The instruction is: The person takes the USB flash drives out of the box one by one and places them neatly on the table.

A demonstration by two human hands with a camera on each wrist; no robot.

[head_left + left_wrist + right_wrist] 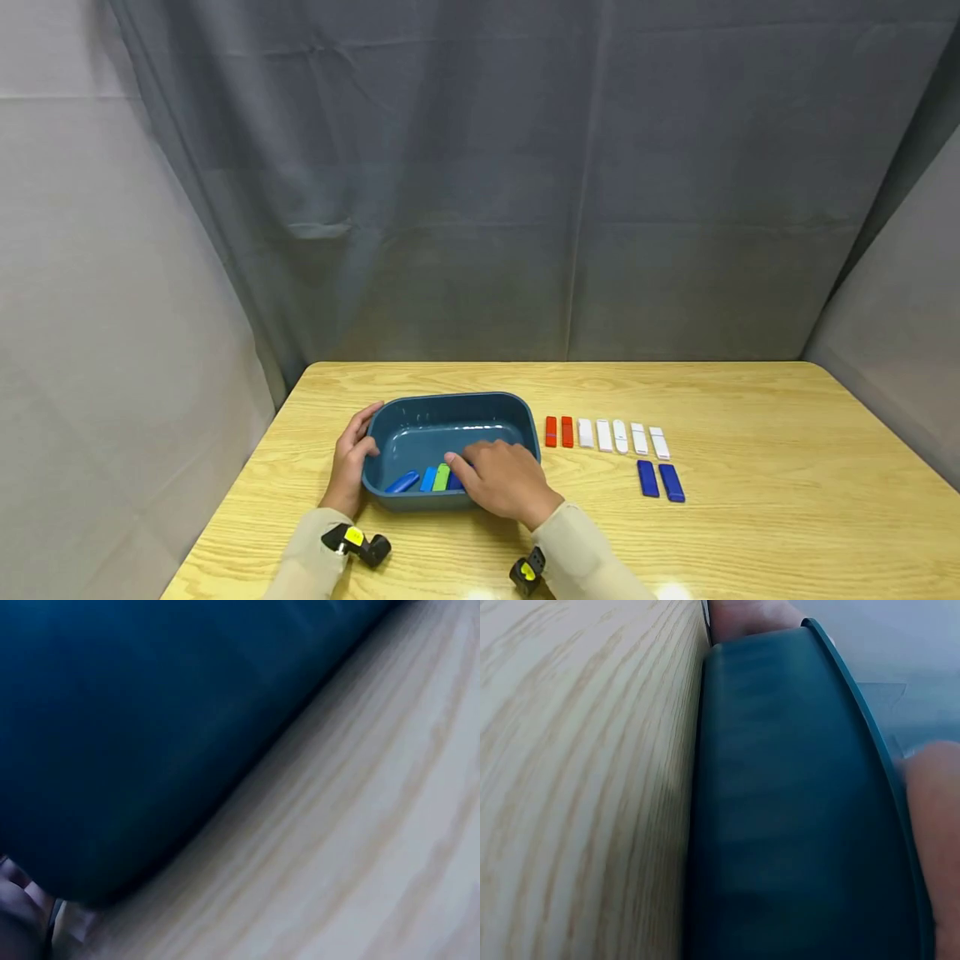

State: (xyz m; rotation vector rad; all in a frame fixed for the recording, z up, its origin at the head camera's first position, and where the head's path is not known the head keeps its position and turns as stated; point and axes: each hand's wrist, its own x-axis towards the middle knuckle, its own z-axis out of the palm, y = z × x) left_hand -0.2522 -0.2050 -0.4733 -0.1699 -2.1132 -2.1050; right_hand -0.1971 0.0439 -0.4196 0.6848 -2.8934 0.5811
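A dark teal plastic bin (450, 406) sits on the left half of the table. My left hand (350, 462) holds its left end, with the thumb at the rim and fingers along the outer side. My right hand (502, 479) reaches over the near right rim into the bin; its fingertips are partly hidden, and I cannot tell whether they pinch anything. Along the bin's near wall lie a blue USB stick (402, 482), a lighter blue one (428, 479), a green one (442, 477) and a dark blue one (454, 482) beside the right thumb.
Right of the bin, two red USB sticks (558, 432) and several white ones (603, 435) form a row on the wooden table (750, 542). Two dark blue sticks (660, 481) lie nearer, below the row's right end. A grey curtain (480, 183) hangs behind the table.
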